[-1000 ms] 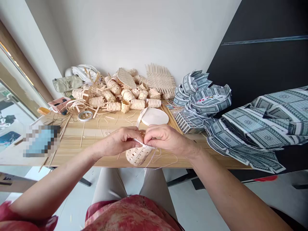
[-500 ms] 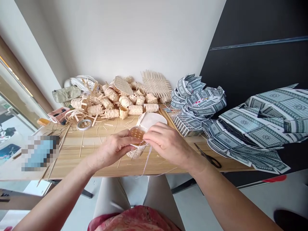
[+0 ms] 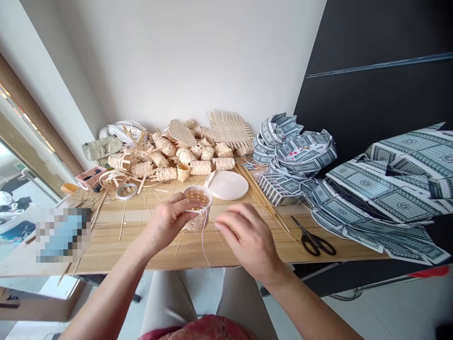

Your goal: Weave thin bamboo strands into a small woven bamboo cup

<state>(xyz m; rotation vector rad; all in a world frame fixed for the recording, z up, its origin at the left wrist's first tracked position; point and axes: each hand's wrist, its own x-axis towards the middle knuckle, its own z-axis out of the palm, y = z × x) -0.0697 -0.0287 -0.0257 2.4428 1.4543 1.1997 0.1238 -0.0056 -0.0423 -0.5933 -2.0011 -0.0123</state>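
Observation:
My left hand [image 3: 166, 223] grips a small woven basket [image 3: 197, 208] of pale split strips, holding it upright with its open mouth facing up. A thin white strip [image 3: 204, 245] hangs down from the basket's side, in front of the table edge. My right hand [image 3: 248, 238] is a little to the right of the basket, its fingers curved and close together. I cannot tell whether those fingers pinch a fine strand.
Behind the hands lie a round white coil of strip [image 3: 226, 185] and a heap of woven pieces [image 3: 166, 158]. A woven mat [image 3: 230, 130] stands behind the heap. Thin sticks [image 3: 264, 200], black-handled scissors [image 3: 313, 243], and folded playing-card constructions [image 3: 389, 193] lie to the right on the wooden table [image 3: 106, 245].
My right hand has moved away from the basket, down and to the right. The basket has turned mouth-up and shifted toward the table's far side, and the scissors have come fully into view.

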